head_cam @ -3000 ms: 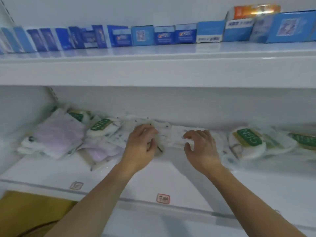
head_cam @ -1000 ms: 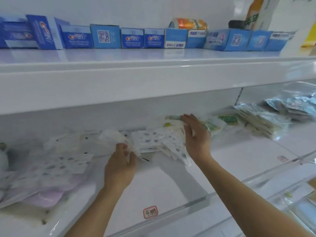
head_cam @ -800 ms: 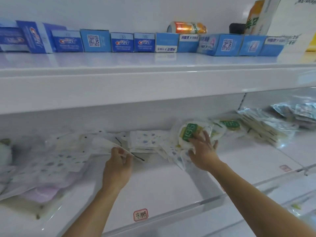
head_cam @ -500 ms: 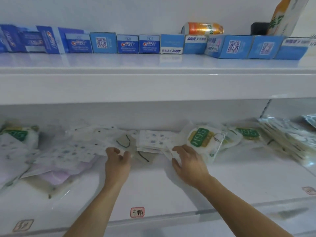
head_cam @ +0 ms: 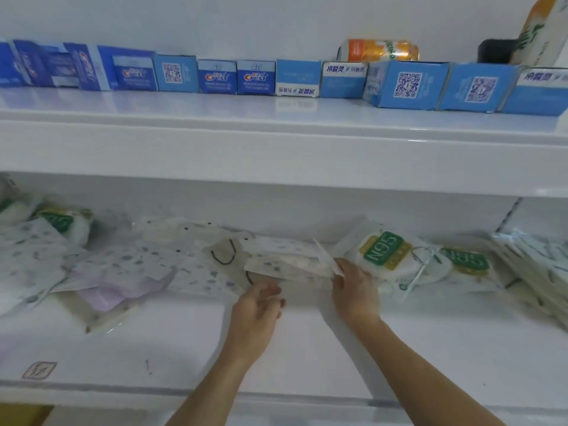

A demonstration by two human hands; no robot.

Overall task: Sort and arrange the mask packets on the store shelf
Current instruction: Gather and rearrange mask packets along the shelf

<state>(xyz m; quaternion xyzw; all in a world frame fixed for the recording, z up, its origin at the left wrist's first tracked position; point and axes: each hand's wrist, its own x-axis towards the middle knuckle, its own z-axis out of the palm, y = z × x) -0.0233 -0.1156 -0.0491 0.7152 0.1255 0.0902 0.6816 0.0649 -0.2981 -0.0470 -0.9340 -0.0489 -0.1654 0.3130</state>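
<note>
Head view shows us reaching into the lower shelf (head_cam: 307, 342), and the change since half a second ago is plain. Our right hand (head_cam: 356, 290) has left the N95 packet (head_cam: 384, 250), which now lies flat just beside it, and instead pinches the right edge of a small stack of spotted mask packets (head_cam: 285, 259). Our left hand (head_cam: 258, 309) has slid rightward along the shelf and now sits under the stack's left front corner, fingers loosely curled; whether it grips the stack or only steadies it, we cannot tell.

We judge that the N95 packet is parked with its own kind and we are now squaring up the spotted stack between both hands.

Around it, more work waits. To the left lies a loose spread of spotted packets (head_cam: 123, 265) with a lilac packet (head_cam: 123, 290) beneath them, and another N95 packet (head_cam: 58, 222) sits far left, apart from its fellows. A second N95 packet (head_cam: 467, 259) lies to the right, then a leaning pile of packets (head_cam: 534, 265). The black ear loop (head_cam: 226, 253) beside the stack could snag. Toothpaste boxes (head_cam: 236, 76) line the upper shelf (head_cam: 276, 142).
</note>
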